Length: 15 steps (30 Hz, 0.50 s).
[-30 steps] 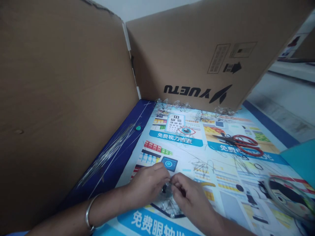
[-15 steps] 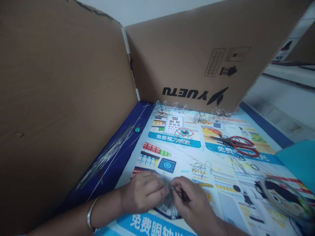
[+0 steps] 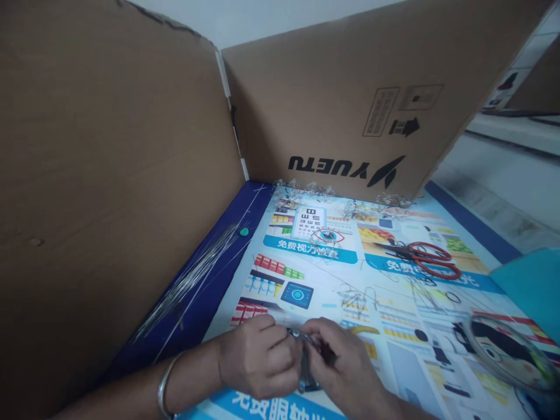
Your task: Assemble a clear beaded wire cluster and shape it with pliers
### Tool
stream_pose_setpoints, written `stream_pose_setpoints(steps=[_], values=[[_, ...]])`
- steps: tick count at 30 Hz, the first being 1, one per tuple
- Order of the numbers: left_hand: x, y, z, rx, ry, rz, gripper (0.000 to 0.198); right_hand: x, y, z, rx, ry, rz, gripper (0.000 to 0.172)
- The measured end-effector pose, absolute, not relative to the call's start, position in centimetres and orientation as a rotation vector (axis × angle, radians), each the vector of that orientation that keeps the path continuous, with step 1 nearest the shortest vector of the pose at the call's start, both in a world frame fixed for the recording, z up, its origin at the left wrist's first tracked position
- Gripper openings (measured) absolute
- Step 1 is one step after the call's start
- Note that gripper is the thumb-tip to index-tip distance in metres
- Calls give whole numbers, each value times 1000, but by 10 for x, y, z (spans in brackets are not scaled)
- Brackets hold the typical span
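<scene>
Both hands low over the printed mat [image 3: 306, 256], close together, fingertips meeting. Left hand [image 3: 258, 357] curled, pinching one end of a small wire piece [image 3: 298, 334]; right hand [image 3: 343, 363] pinching the other end. The piece sits between the thumbs, just above the mat. Silver bangle [image 3: 164, 388] on the left wrist. Bundle of straight wires [image 3: 192, 279] lies left along the cardboard wall [image 3: 109, 175]; red scissors [image 3: 431, 259] well apart, right.

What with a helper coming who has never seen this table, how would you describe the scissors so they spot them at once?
Find the upright cardboard panel printed YUETU. On the poster mat below its right end lie the scissors, blades pointing left. Their red handle loops set them apart from the thin grey wires nearby.
</scene>
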State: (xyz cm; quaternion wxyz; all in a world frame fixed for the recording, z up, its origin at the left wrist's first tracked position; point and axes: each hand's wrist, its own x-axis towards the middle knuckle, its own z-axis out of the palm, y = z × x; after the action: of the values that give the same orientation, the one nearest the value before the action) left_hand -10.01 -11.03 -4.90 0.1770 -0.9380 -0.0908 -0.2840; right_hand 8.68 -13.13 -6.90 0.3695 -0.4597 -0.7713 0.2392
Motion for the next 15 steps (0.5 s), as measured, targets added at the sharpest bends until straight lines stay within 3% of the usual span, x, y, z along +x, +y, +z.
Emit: stream_pose_setpoints(steps=[15], values=[[-101, -111, -56, -2689, -479, -848, 10, 85, -135, -68, -1278, -1945, 871, 13]])
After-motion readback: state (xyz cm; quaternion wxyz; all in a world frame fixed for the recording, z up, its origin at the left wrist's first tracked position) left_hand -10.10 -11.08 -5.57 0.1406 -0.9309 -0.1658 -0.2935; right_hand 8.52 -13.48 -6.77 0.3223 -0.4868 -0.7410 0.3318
